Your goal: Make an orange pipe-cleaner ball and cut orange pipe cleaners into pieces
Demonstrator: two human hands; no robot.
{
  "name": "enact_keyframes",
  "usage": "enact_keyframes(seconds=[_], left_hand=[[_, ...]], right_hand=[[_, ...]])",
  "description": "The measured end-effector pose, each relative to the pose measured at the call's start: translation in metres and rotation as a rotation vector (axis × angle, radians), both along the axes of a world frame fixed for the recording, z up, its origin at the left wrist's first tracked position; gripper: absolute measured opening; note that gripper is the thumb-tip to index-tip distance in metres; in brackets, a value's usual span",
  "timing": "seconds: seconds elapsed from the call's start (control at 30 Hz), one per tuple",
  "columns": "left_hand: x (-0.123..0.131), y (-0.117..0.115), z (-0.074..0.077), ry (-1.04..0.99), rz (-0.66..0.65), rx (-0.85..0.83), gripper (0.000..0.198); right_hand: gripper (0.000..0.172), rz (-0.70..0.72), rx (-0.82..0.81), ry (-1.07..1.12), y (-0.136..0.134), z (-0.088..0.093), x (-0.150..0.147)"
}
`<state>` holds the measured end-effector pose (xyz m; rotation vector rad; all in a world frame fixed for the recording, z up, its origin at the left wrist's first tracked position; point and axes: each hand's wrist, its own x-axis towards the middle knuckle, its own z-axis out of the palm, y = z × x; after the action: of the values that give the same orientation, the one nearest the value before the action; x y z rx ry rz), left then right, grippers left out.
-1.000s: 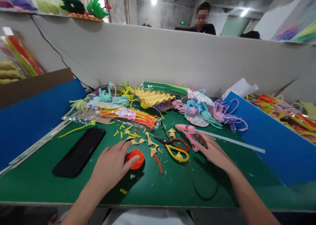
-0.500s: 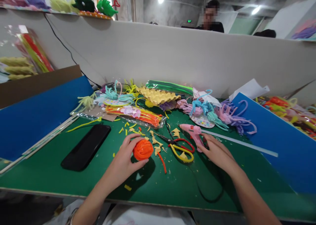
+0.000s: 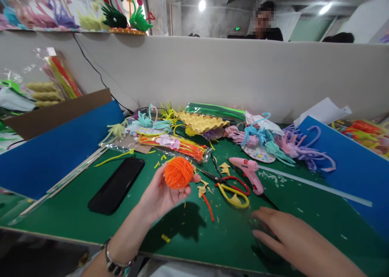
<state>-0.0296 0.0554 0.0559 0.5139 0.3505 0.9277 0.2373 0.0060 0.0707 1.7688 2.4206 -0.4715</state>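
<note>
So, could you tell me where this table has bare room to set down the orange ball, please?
The table is bare in front of the phone and between the glue stick and the right hand. Scissors, scraps and glue gun crowd the middle; pipe-cleaner crafts fill the back. The left hand holds the orange ball.

Count — orange ball (image 3: 178, 172) 1 | glue gun (image 3: 249, 172) 1 | scissors (image 3: 231, 188) 1 | phone (image 3: 117, 186) 1

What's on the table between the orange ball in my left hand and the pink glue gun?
Head view: scissors with red and yellow handles, plus yellow scraps, lie between the orange ball and the pink glue gun.
</note>
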Motion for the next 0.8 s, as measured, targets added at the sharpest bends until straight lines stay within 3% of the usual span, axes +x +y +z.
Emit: enact_keyframes(seconds=[0.13,0.23,0.37,0.5,0.67,0.8], left_hand=[[0.005,-0.003,0.004,-0.013,0.069,-0.095,0.036],[0.010,-0.004,-0.003,0.151,0.258,-0.099,0.024],[0.014,-0.001,-0.011,0.315,0.422,-0.049,0.027],[0.015,0.004,-0.003,0.238,0.361,-0.119,0.020],[0.025,0.009,0.007,0.136,0.213,-0.146,0.047],[0.034,0.017,0.008,0.065,0.145,-0.204,0.050]], right_hand=[[0.020,0.147,0.024,0.116,0.012,0.006,-0.012],[0.015,0.248,0.011,0.201,0.023,0.007,-0.022],[0.018,0.150,0.082,0.244,0.031,0.000,-0.037],[0.007,0.244,0.069,0.358,0.034,-0.011,-0.053],[0.044,0.154,0.183,0.640,0.045,-0.011,-0.067],[0.051,0.111,0.445,0.739,0.057,-0.006,-0.082]])
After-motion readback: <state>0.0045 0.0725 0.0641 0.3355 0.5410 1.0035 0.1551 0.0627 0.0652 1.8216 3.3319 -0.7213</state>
